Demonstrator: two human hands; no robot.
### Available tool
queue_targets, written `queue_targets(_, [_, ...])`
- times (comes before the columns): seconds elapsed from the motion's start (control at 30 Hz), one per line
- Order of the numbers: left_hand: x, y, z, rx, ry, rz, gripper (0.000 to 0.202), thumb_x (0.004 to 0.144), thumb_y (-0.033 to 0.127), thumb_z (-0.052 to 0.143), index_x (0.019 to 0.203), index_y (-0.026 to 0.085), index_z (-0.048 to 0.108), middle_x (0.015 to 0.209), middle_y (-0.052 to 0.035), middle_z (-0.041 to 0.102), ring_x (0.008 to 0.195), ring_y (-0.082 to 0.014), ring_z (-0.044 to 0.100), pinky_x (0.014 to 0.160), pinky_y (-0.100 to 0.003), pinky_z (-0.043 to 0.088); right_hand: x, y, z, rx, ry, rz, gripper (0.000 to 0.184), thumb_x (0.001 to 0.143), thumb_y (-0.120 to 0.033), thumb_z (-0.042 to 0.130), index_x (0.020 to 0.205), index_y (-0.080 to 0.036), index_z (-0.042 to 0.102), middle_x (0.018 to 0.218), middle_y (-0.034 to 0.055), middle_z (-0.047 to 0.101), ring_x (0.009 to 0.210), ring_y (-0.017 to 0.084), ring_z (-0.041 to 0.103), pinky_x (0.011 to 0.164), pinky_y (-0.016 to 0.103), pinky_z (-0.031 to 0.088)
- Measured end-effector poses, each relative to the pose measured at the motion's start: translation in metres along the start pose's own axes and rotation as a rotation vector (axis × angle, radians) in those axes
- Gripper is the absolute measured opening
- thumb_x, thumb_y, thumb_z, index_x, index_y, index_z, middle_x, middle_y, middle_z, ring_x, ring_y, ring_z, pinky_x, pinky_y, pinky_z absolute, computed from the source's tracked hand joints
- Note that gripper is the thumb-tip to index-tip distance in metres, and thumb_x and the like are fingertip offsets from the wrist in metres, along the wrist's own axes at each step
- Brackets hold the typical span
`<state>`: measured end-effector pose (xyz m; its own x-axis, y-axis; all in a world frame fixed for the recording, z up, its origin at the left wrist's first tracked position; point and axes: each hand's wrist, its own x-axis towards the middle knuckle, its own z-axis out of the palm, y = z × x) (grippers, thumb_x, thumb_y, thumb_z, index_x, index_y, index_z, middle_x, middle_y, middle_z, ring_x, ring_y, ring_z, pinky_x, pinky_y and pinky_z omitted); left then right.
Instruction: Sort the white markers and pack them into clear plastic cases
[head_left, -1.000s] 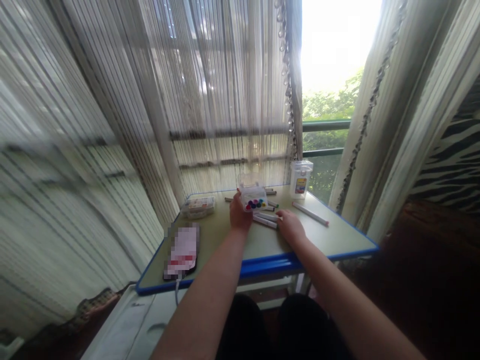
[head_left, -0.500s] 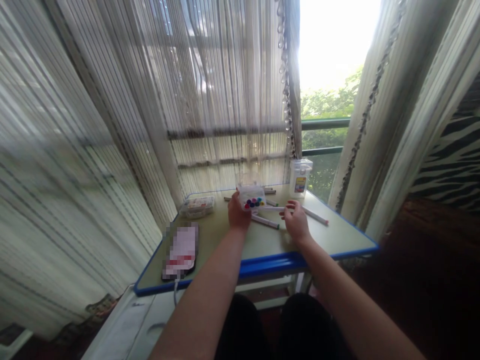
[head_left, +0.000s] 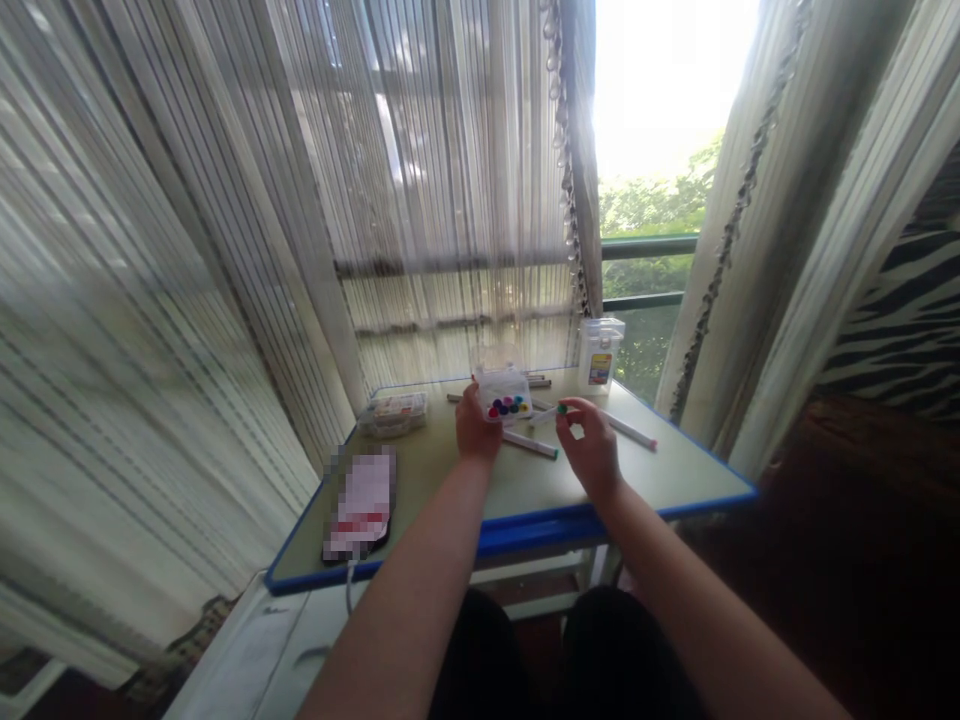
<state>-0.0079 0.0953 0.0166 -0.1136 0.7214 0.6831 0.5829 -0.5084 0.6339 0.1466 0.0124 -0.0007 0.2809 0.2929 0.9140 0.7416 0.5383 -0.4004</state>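
Note:
My left hand [head_left: 478, 428] is wrapped round the left side of a clear plastic case [head_left: 501, 382], tilted so its open end faces me. Several coloured marker ends show inside it. My right hand [head_left: 594, 445] pinches the green end of a white marker [head_left: 543, 416] between thumb and fingertips. That marker points left towards the case. Below the case lies another green-ended marker [head_left: 531, 443] on the table. A pink-ended marker [head_left: 632, 431] rests just right of my right hand.
More markers [head_left: 538, 382] lie behind the case. An upright clear box [head_left: 601, 358] with a label stands at the back right. Left on the blue-edged table [head_left: 427, 500] are a flat clear box [head_left: 394, 412] and a phone [head_left: 365, 500] with a white cable.
My right hand has gone from loosely spread fingers beside the markers to a pinch on a green-ended marker. My left hand and the case stay in about the same place.

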Motion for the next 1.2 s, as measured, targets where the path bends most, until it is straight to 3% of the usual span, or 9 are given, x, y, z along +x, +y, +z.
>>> queue_targets(0.2, [-0.001, 0.001, 0.0, 0.016, -0.004, 0.007, 0.031, 0.076, 0.024, 0.059, 0.106, 0.02, 0.051, 0.104, -0.0128, 0.065, 0.102, -0.03, 0.061, 0.087, -0.045, 0.05, 0.0, -0.003, 0.0, 0.037, -0.041, -0.1, 0.016, 0.085, -0.018, 0.054, 0.1, -0.022, 0.055, 0.081, 0.0009, 0.061, 0.063, 0.012, 0.061, 0.067, 0.029, 0.054])
queue_targets(0.43, [-0.001, 0.002, 0.001, 0.016, -0.002, 0.031, 0.03, 0.076, 0.026, 0.06, 0.104, 0.022, 0.051, 0.102, -0.0101, 0.065, 0.099, -0.0284, 0.061, 0.085, -0.044, 0.051, 0.0, -0.005, 0.0, 0.037, -0.079, -0.131, 0.007, 0.085, -0.022, 0.057, 0.091, -0.021, 0.056, 0.085, 0.0025, 0.058, 0.061, 0.011, 0.057, 0.063, 0.028, 0.054])
queue_targets(0.67, [-0.001, -0.001, 0.002, 0.007, 0.003, 0.044, 0.027, 0.076, 0.024, 0.06, 0.102, 0.021, 0.052, 0.1, -0.0114, 0.065, 0.098, -0.0295, 0.062, 0.083, -0.045, 0.051, 0.0, -0.006, 0.0, 0.014, -0.118, -0.175, 0.011, 0.088, -0.024, 0.056, 0.096, -0.021, 0.061, 0.088, 0.004, 0.058, 0.061, 0.01, 0.056, 0.062, 0.027, 0.053])
queue_targets(0.83, [0.0, -0.003, 0.004, -0.005, 0.008, 0.041, 0.028, 0.075, 0.022, 0.061, 0.102, 0.022, 0.052, 0.099, -0.0098, 0.065, 0.098, -0.029, 0.062, 0.084, -0.045, 0.051, 0.0, -0.006, 0.0, -0.011, -0.13, -0.172, 0.01, 0.088, -0.028, 0.057, 0.087, -0.02, 0.063, 0.083, 0.0028, 0.056, 0.059, 0.01, 0.056, 0.06, 0.026, 0.053])
queue_targets(1.0, [0.0, -0.004, 0.004, -0.023, 0.01, 0.037, 0.029, 0.074, 0.021, 0.061, 0.102, 0.025, 0.052, 0.099, -0.008, 0.065, 0.097, -0.0272, 0.062, 0.085, -0.043, 0.05, 0.002, -0.01, -0.007, -0.092, 0.015, -0.16, 0.009, 0.089, -0.029, 0.057, 0.087, -0.02, 0.06, 0.084, 0.0027, 0.056, 0.061, 0.01, 0.055, 0.063, 0.027, 0.053])
queue_targets(1.2, [0.0, -0.005, 0.004, -0.009, -0.015, 0.018, 0.03, 0.075, 0.024, 0.061, 0.103, 0.022, 0.051, 0.099, -0.0106, 0.064, 0.098, -0.0289, 0.061, 0.085, -0.044, 0.05, 0.005, -0.009, -0.017, -0.202, 0.221, -0.147, 0.007, 0.09, -0.027, 0.055, 0.093, -0.021, 0.055, 0.088, 0.0045, 0.055, 0.085, 0.017, 0.057, 0.076, 0.034, 0.051])
